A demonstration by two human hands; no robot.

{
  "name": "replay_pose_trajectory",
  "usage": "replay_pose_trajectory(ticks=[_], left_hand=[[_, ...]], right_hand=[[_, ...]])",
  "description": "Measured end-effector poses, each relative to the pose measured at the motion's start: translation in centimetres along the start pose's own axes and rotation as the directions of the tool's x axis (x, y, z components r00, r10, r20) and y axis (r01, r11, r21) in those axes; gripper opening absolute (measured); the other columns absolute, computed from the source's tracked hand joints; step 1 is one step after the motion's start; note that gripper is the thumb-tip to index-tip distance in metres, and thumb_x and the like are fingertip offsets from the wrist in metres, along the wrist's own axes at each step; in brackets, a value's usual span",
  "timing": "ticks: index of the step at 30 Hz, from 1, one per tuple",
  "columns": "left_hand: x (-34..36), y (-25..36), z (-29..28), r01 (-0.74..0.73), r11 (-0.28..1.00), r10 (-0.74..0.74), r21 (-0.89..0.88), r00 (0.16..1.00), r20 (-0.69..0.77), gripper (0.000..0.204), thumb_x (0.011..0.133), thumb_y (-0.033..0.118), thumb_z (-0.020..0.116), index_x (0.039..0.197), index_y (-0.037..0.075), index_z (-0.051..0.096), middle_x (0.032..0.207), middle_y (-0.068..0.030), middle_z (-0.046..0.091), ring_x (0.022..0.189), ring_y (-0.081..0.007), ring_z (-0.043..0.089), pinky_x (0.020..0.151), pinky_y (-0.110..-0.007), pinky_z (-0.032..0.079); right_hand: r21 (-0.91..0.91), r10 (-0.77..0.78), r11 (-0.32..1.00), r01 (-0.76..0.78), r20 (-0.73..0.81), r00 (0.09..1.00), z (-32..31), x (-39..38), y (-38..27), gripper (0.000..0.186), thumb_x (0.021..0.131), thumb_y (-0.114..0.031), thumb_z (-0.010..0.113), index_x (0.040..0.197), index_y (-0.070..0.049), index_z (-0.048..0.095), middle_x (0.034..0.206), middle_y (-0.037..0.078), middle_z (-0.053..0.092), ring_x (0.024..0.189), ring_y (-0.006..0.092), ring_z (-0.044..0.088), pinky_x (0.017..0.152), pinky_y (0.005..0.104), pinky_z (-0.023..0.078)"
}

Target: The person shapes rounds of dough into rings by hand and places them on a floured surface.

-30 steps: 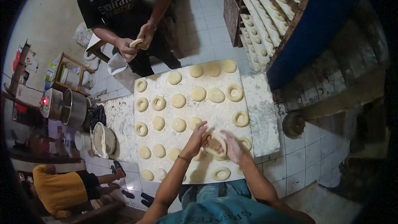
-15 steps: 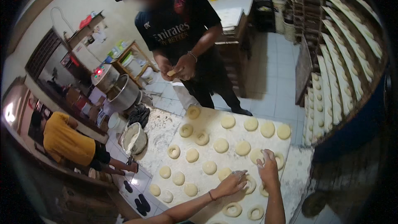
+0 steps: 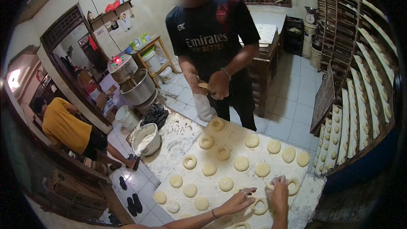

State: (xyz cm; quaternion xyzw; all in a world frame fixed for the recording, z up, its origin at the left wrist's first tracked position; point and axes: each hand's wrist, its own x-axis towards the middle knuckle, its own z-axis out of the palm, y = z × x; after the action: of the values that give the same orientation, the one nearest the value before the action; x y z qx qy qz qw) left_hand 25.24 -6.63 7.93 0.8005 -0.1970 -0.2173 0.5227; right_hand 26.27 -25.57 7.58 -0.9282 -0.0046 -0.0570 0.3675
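Pale dough pieces lie on a floured white board (image 3: 169,193), some plain rounds and some rings. My right hand (image 3: 279,191) has its fingers bent down onto a dough piece (image 3: 269,185), which shows only at the hand's left edge. Just right of it lies a dough ring (image 3: 293,186). My left hand (image 3: 238,202) is open, fingers stretched to the right, its fingertips beside another dough ring (image 3: 259,206). Partly behind the left hand is a dough round. More plain dough rounds (image 3: 262,169) sit farther up the board.
Across the board stands a person (image 3: 207,46) with a small dough piece in their hands. A tall rack of dough trays (image 3: 360,89) is on the right. At left are a flour bowl (image 3: 146,140), dark cloth (image 3: 155,115), a mixer (image 3: 135,87) and a person bending (image 3: 70,129).
The view has shifted, so the scene sits farther right and lower. My right hand has come down, fingers bending onto the dough piece. My left hand stays outstretched near the ring.
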Motion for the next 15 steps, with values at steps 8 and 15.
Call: replay_pose_trajectory(ticks=[8,15], left_hand=[[-4.8,-1.4,-5.2,0.063,0.871,-0.161,-0.487,0.973,-0.164,0.043,0.084,0.024,0.059,0.118,0.0,0.047,0.096,-0.0084,0.06,0.091,-0.0128,0.055,0.08,-0.027,0.046],[-13.1,-5.2,-13.5,-0.099,0.798,-0.164,-0.594,0.913,-0.373,0.047,0.08,0.011,0.062,0.12,0.001,0.039,0.096,-0.0112,0.057,0.086,-0.0153,0.056,0.074,-0.025,0.047]], right_hand=[[0.656,0.375,0.703,-0.275,-0.014,0.927,7.9,-5.0,-11.3,0.028,0.068,-0.003,0.066,0.094,0.004,0.059,0.08,0.006,0.062,0.073,0.0106,0.056,0.065,0.024,0.047],[0.379,0.171,0.918,-0.119,-0.106,0.979,15.0,-6.2,-22.5,0.025,0.066,-0.004,0.055,0.091,0.0,0.059,0.081,0.017,0.063,0.073,0.0274,0.062,0.067,0.0328,0.048]])
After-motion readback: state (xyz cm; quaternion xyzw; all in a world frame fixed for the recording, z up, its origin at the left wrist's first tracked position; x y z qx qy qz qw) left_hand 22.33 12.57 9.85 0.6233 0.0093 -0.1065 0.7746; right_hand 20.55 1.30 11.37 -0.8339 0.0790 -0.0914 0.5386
